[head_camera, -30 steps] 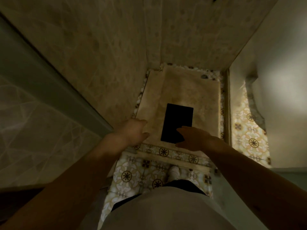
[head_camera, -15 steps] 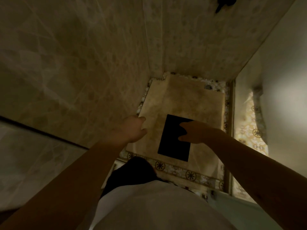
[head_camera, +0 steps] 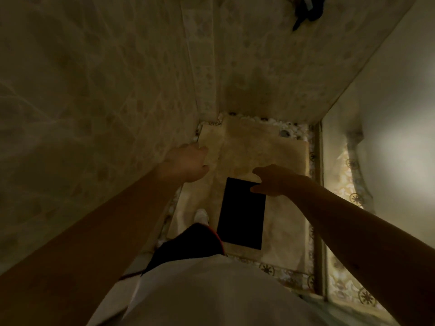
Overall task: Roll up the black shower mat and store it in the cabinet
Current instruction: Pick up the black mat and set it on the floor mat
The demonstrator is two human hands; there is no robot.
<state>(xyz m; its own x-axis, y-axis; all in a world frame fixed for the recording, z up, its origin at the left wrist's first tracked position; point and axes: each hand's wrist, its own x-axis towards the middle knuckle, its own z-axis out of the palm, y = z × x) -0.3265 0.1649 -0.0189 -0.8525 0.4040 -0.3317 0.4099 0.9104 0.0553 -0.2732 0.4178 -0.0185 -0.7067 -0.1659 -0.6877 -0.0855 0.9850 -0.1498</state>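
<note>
The black shower mat [head_camera: 241, 214] lies flat and unrolled on the beige shower floor [head_camera: 270, 151], a dark rectangle below my hands. My right hand [head_camera: 274, 180] hovers over the mat's far right corner, fingers loosely curled, holding nothing. My left hand [head_camera: 188, 164] is stretched forward to the left of the mat, near the tiled wall, also holding nothing. One foot in a white sock [head_camera: 201, 216] stands on the floor just left of the mat. No cabinet is in view.
Tiled walls [head_camera: 106, 102] close in on the left and back. A glass panel with a metal frame [head_camera: 320, 208] bounds the shower on the right, with patterned floor tiles [head_camera: 348, 191] beyond. A dark fixture [head_camera: 306, 10] hangs on the back wall at the top.
I have stepped forward into the shower. The mat now lies nearer to my body, and both hands have moved further ahead above its far end.
</note>
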